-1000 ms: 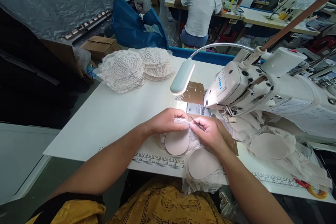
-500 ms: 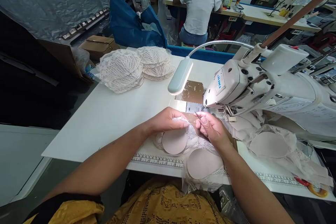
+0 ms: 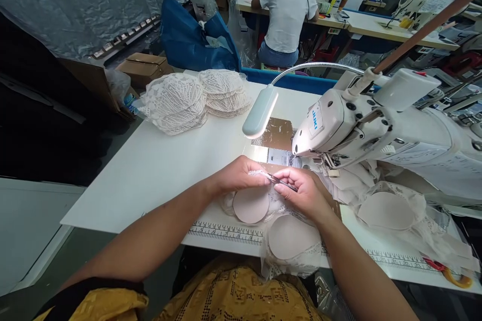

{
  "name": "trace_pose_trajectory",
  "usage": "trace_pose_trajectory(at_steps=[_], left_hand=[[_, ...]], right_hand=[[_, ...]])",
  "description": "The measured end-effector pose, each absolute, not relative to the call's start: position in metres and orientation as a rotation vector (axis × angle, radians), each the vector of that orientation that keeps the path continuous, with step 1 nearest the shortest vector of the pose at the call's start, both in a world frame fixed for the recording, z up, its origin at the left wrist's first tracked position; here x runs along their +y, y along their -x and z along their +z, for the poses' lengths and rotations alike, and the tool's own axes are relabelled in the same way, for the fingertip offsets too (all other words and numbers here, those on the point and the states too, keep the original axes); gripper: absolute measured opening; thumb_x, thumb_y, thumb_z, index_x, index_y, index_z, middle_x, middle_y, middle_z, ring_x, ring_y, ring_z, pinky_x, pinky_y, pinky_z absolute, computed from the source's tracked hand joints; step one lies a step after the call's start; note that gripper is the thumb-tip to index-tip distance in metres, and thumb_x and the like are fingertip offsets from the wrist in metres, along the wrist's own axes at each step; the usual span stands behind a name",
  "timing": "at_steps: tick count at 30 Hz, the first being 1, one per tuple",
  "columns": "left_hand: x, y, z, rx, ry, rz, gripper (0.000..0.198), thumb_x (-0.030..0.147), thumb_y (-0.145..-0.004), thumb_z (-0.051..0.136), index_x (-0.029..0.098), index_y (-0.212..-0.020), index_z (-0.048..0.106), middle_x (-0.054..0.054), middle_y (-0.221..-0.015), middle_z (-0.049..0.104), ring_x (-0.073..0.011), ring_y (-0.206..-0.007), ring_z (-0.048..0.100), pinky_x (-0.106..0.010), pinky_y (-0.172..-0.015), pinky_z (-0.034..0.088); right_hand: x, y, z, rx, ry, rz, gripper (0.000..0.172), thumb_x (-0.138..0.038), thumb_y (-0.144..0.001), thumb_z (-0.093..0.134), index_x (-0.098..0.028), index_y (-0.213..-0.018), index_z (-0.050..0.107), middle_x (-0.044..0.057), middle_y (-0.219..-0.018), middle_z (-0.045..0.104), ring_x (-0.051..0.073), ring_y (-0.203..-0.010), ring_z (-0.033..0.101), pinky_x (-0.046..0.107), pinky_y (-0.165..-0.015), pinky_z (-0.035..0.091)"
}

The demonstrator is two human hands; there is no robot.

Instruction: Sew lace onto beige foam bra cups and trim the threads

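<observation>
My left hand pinches the edge of a white lace bra with pale round cups. Between the fingers of my right hand is a slim dark metal tool, probably thread snips, its tip touching the lace beside my left fingertips. The bra's second cup lies at the front table edge, partly over it. Just beyond my hands is the needle area of a white sewing machine. My fingers hide part of the lace.
Stacks of lace pieces lie at the table's back left. A lamp hangs over the work. More lace and cups sit at the right, near orange-handled scissors. A printed ruler runs along the front. A person sits beyond.
My right hand has turned and moved left, bringing the metal tool's tip to the lace at my left fingertips. My left hand keeps its pinch. The view has shifted slightly.
</observation>
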State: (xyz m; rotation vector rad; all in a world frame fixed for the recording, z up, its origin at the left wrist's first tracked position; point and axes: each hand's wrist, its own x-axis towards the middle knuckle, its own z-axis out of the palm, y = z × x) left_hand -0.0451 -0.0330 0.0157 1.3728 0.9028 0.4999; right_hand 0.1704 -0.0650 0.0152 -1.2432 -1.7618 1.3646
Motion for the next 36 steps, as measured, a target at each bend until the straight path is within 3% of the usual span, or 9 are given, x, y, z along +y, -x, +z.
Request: trace_pose_trajectory(at_steps=[5, 13, 19, 24, 28, 32, 36], left_hand=[[-0.034, 0.040, 0.018, 0.874, -1.448, 0.449, 0.035, 0.041, -0.076, 0.069, 0.012, -0.061, 0.060, 0.003, -0.059, 0.042, -0.0093, -0.059, 0.038, -0.022, -0.052, 0.025], [-0.034, 0.044, 0.023, 0.873, -1.416, 0.423, 0.027, 0.040, -0.078, 0.069, 0.013, -0.081, 0.071, 0.000, -0.072, 0.056, -0.0122, -0.070, 0.047, -0.022, -0.061, 0.034], [-0.035, 0.041, 0.023, 0.847, -1.481, 0.417, 0.035, 0.035, -0.076, 0.069, 0.012, -0.055, 0.054, 0.005, -0.056, 0.032, -0.0073, -0.055, 0.027, -0.022, -0.049, 0.018], [-0.036, 0.039, 0.022, 0.822, -1.512, 0.374, 0.036, 0.037, -0.076, 0.069, 0.013, -0.055, 0.054, 0.005, -0.055, 0.031, -0.0073, -0.054, 0.026, -0.023, -0.047, 0.016], [-0.035, 0.039, 0.021, 0.852, -1.508, 0.375, 0.028, 0.037, -0.076, 0.069, 0.012, -0.063, 0.064, 0.003, -0.057, 0.045, -0.0082, -0.056, 0.039, -0.021, -0.049, 0.026], [-0.034, 0.042, 0.018, 0.872, -1.495, 0.361, 0.025, 0.037, -0.079, 0.068, 0.013, -0.079, 0.072, -0.002, -0.073, 0.063, -0.0125, -0.067, 0.054, -0.021, -0.058, 0.039], [-0.033, 0.049, 0.016, 0.831, -1.507, 0.359, 0.028, 0.040, -0.079, 0.069, 0.015, -0.091, 0.072, -0.005, -0.090, 0.069, -0.0174, -0.083, 0.061, -0.023, -0.068, 0.045]], right_hand=[[-0.065, -0.164, 0.014, -1.784, 1.219, 1.277, 0.018, -0.035, -0.086, 0.062, -0.020, -0.093, 0.069, 0.005, -0.093, 0.070, 0.020, -0.087, 0.063, 0.033, -0.076, 0.049], [-0.063, -0.170, 0.010, -1.678, 1.208, 1.429, 0.021, -0.036, -0.083, 0.064, -0.019, -0.097, 0.065, 0.004, -0.089, 0.068, 0.019, -0.083, 0.064, 0.031, -0.073, 0.050], [-0.063, -0.167, 0.013, -1.738, 1.175, 1.469, 0.018, -0.035, -0.083, 0.064, -0.021, -0.094, 0.065, 0.004, -0.094, 0.068, 0.018, -0.085, 0.064, 0.030, -0.073, 0.050], [-0.064, -0.163, 0.013, -1.767, 1.268, 1.426, 0.013, -0.033, -0.083, 0.062, -0.021, -0.085, 0.066, 0.002, -0.083, 0.065, 0.016, -0.072, 0.060, 0.028, -0.061, 0.047], [-0.064, -0.164, 0.012, -1.692, 1.249, 1.441, 0.014, -0.034, -0.083, 0.061, -0.020, -0.083, 0.064, 0.001, -0.077, 0.064, 0.015, -0.068, 0.059, 0.027, -0.060, 0.046], [-0.061, -0.172, 0.018, -1.598, 1.304, 1.568, 0.026, -0.042, -0.083, 0.060, -0.020, -0.096, 0.058, -0.002, -0.069, 0.060, 0.014, -0.060, 0.056, 0.026, -0.055, 0.043], [-0.067, -0.195, 0.035, -1.906, 1.507, 1.319, 0.033, -0.049, -0.081, 0.063, -0.022, -0.100, 0.060, -0.001, -0.075, 0.058, 0.016, -0.067, 0.055, 0.027, -0.059, 0.043]])
